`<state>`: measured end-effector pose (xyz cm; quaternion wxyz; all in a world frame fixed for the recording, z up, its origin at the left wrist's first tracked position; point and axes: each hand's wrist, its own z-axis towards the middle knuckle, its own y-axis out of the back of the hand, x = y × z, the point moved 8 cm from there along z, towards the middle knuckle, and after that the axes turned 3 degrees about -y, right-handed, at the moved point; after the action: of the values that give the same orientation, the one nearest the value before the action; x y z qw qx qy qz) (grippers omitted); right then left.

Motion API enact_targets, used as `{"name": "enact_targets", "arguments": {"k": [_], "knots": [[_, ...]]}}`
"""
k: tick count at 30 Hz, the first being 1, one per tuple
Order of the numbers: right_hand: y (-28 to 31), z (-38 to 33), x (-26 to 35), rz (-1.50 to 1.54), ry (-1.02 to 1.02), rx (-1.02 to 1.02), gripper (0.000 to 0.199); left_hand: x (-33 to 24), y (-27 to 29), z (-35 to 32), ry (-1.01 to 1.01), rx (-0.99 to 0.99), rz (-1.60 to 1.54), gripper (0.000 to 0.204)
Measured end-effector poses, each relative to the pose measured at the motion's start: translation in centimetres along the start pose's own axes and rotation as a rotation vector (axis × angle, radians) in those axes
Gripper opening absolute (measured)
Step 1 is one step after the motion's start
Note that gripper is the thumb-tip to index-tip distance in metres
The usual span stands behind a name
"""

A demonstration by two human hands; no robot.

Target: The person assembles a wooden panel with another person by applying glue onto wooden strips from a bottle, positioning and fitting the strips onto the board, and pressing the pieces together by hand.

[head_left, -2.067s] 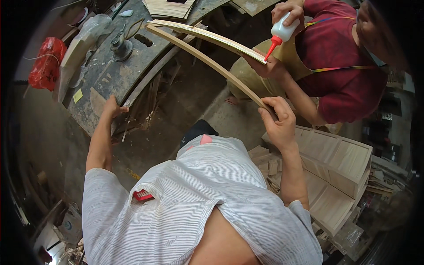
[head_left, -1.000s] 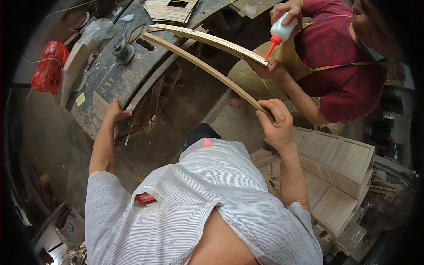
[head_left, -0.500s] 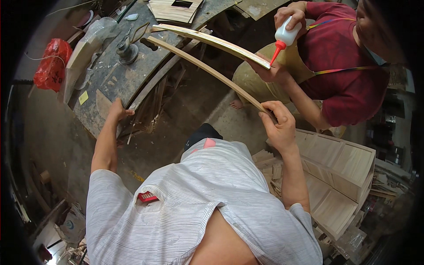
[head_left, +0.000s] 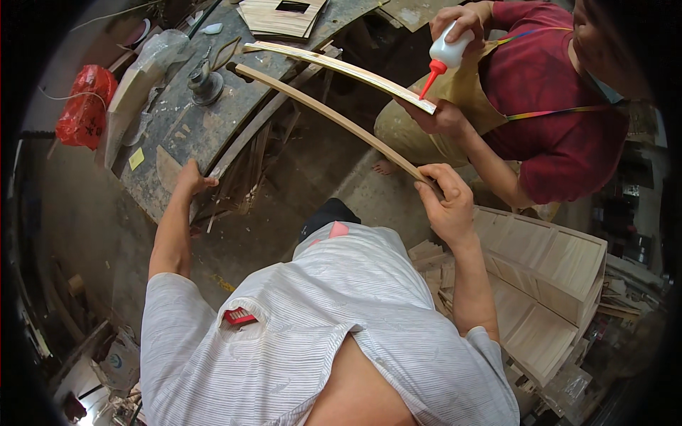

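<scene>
My right hand [head_left: 449, 201] pinches the near end of a long, thin wooden strip [head_left: 330, 113]. The strip slants away to the far left, its far end over the workbench [head_left: 153, 192]. On the bench's near edge is my left hand [head_left: 190, 179], thumb stretched along it and the other fingers mostly hidden. Across from me, a co-worker holds a pale wooden strip [head_left: 341, 66] roughly alongside mine. That person's other hand tips a white squeeze bottle [head_left: 447, 51] with a red nozzle, its tip at the pale strip's near end.
Thin wooden panels [head_left: 283, 18] and a dark metal tool [head_left: 206, 84] lie on the bench. A red plastic bag [head_left: 87, 106] is at the far left. Beside my right arm stands a wooden panelled case [head_left: 533, 284]. Scrap wood leans beneath the bench edge.
The co-worker's bottle has shifted left and slightly back along the pale strip from its end. My hands and my strip have barely moved.
</scene>
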<state>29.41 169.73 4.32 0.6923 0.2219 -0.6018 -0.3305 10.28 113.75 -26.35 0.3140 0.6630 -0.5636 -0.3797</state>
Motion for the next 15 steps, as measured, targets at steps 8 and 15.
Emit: {"name": "enact_targets", "arguments": {"k": [8,15], "knots": [[-0.13,0.03,0.22,-0.012,0.001,0.0,0.019,0.5,-0.52,0.11,-0.008,0.001,-0.004,0.088],[-0.47,-0.02,0.39,-0.016,0.018,0.005,0.019,0.44,-0.44,0.23,-0.013,-0.002,-0.006,0.088]]}}
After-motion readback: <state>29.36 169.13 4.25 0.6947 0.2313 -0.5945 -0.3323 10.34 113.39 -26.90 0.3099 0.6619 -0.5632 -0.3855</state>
